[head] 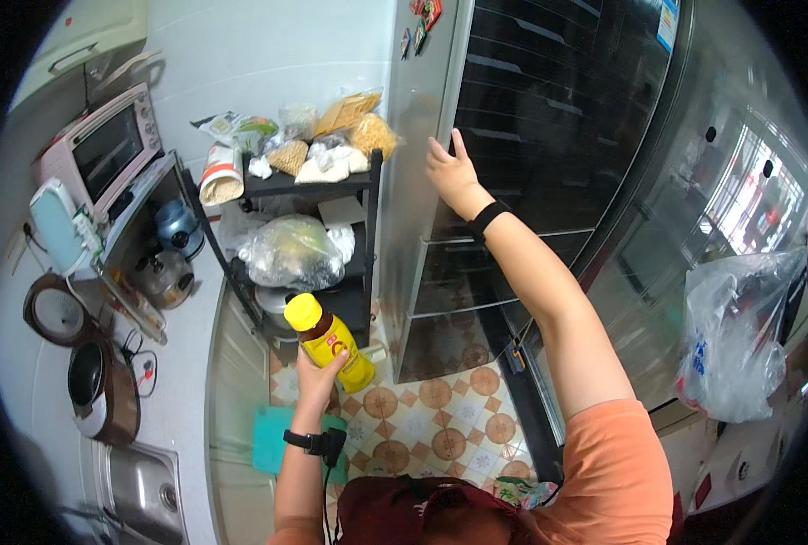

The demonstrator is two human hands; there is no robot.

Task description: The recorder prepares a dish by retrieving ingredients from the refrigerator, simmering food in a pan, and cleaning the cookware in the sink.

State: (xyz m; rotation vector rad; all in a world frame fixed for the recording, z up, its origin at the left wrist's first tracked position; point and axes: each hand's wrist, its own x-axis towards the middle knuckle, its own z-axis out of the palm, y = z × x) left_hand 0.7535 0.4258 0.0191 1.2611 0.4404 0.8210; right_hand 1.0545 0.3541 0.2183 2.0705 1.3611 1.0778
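Note:
My left hand (317, 381) is closed around a plastic drink bottle (339, 351) with a yellow cap, a yellow wrap bearing writing and dark liquid at its neck. The bottle tilts, cap toward the upper left, in front of a black shelf rack (370, 231). Higher up, my right hand (455, 174) reaches to the front edge of a refrigerator (533, 136) with dark glossy doors and a grey side. Its fingers are spread and hold nothing; whether they touch the door edge I cannot tell. The refrigerator doors look closed.
Bagged dry foods (288, 157) crowd the rack's top, with a large plastic bag (295, 252) below. Along the left counter (179, 361) stand a pink toaster oven (104, 150), a rice cooker (104, 388) with raised lid and a steel sink (142, 484). A plastic bag (731, 340) hangs at right.

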